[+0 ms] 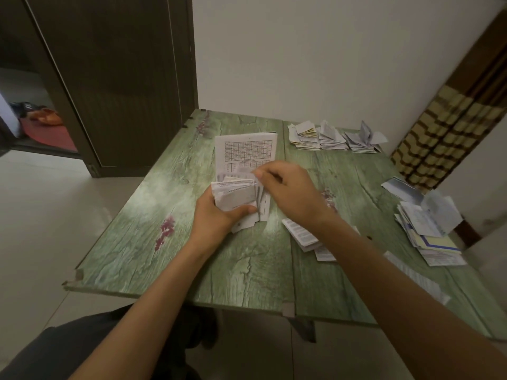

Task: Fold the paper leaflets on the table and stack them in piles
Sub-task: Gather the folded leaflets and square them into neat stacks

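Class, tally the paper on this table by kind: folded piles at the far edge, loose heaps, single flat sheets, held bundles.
Folded piles: 3
Loose heaps: 2
Single flat sheets: 2
Held bundle: 1
Total: 8

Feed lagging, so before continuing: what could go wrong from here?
The left hand grips a fanned bundle while the right hand pinches its edge; sheets may slip out. The right forearm hangs over loose leaflets and could sweep them. The messy pile by the table edge might slide off.
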